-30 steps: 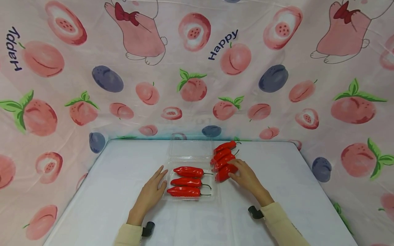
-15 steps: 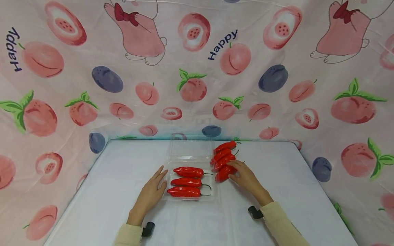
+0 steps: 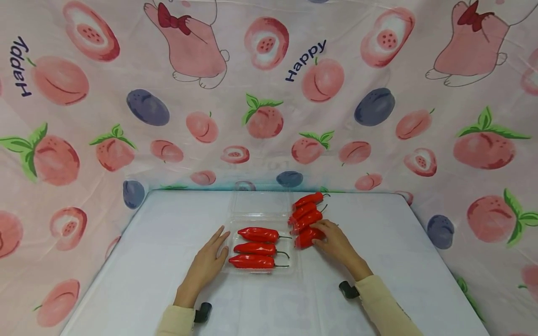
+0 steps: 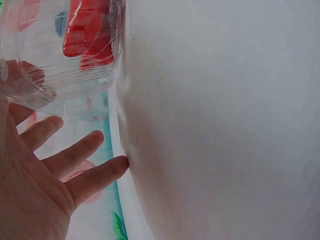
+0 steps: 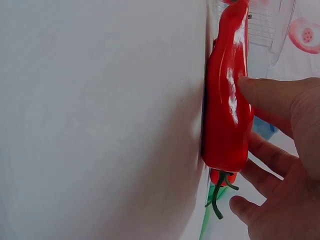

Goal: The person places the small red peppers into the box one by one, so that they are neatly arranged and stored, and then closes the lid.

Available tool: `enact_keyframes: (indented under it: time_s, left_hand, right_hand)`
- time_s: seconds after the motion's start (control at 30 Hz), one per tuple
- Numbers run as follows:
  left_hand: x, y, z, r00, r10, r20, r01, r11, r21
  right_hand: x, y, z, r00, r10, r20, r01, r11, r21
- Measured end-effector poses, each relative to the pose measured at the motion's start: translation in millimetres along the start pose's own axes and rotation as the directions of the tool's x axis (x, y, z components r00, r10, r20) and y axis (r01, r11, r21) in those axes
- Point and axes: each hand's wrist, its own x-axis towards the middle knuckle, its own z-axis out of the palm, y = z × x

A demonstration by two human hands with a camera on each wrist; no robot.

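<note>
A clear plastic clamshell box (image 3: 233, 235) lies with its lid (image 3: 261, 203) folded back. Three red peppers (image 3: 254, 248) with green stems rest in its base, one below the other. My left hand (image 3: 206, 261), fingers spread, is at the box's left side; in the left wrist view its thumb shows through the clear plastic wall. To the right of the box, my right hand (image 3: 338, 245) pinches the nearest loose red pepper (image 5: 229, 95), thumb on one side and fingers on the other. That pepper still lies along the table surface.
More loose red peppers (image 3: 307, 215) lie in a slanting row beyond the held one, close to the box's right edge. The white table (image 3: 168, 224) ends at a fruit-printed cloth (image 3: 269, 158). Each wrist wears a small black camera (image 3: 203, 312).
My right hand and the pepper under its fingers have shifted very slightly. The left hand, the box and the other peppers stay put.
</note>
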Motion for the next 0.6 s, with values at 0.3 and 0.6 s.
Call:
enact_keyframes:
  time_s: [0.3, 0.6]
  left_hand:
    - [0.7, 1.7, -0.5, 1.0, 0.003, -0.003, -0.003, 1.0, 0.008]
    - [0.7, 0.7, -1.0, 1.0, 0.001, 0.013, -0.001, 1.0, 0.007]
  right_hand:
    - [-2.7, 0.3, -4.7, 1.0, 0.017, 0.024, -0.017, 1.0, -0.021]
    - [-5.9, -0.2, -7.6, 0.985, 0.136, 0.102, -0.138, 0.99, 0.018]
